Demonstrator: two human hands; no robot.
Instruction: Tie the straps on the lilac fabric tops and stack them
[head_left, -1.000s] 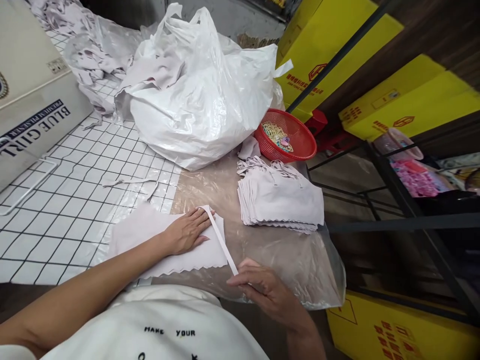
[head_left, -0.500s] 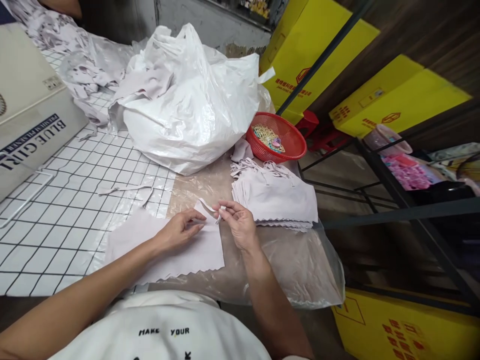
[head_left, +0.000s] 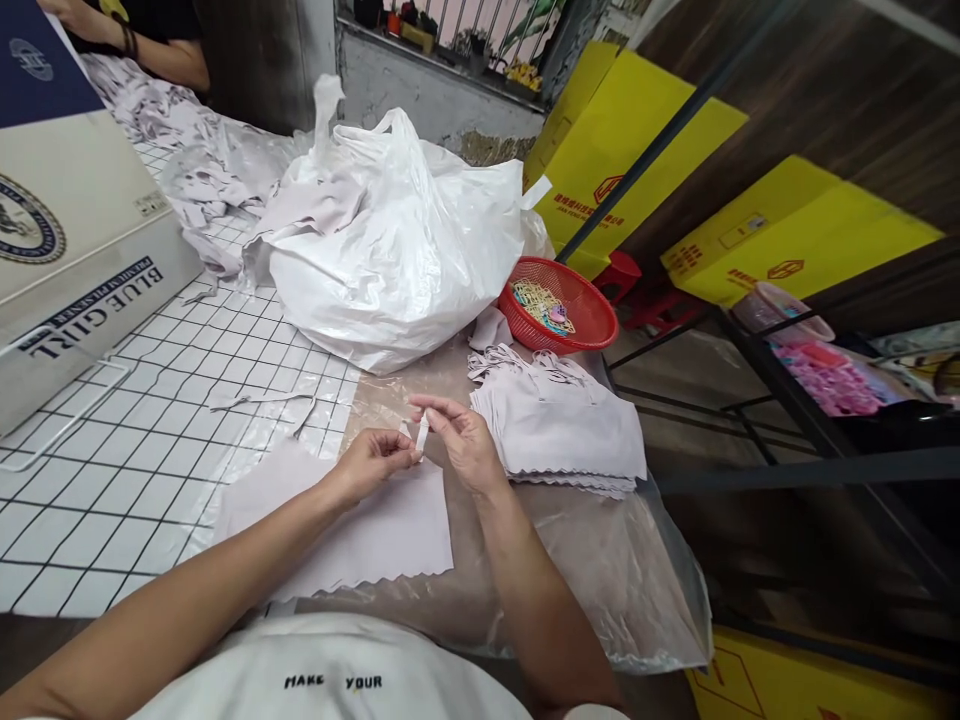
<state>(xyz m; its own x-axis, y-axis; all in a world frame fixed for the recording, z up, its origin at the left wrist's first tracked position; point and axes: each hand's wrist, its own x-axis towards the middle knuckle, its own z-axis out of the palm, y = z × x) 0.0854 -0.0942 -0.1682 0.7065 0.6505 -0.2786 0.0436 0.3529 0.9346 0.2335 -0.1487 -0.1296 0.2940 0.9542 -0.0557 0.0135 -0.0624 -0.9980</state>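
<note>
A pale lilac fabric piece (head_left: 390, 525) with a wavy lower edge lies flat on the plastic-covered table in front of me. At its upper right corner a narrow fabric strap (head_left: 422, 432) is raised between my hands. My right hand (head_left: 466, 440) pinches the strap's upper end between thumb and finger. Lower down, my left hand (head_left: 376, 462) has thumb and fingertips closed on the strap, just above the fabric. Right of my right hand lies a neat stack of similar fabric pieces (head_left: 562, 415), their straps bunched at the far end.
A big white plastic bag (head_left: 397, 250) with fabric stands ahead. Behind the stack sits a red basket (head_left: 577, 325) holding small coloured items. On the left are a Blue Girl carton (head_left: 90, 270) and a loose strip (head_left: 262, 400). A dark metal rack (head_left: 795, 470) borders the right; another person's arm (head_left: 176, 62) shows far left.
My left hand has moved from resting over the fabric to closing on the strap. My right hand still pinches it, slightly further left. The view has tilted up a little.
</note>
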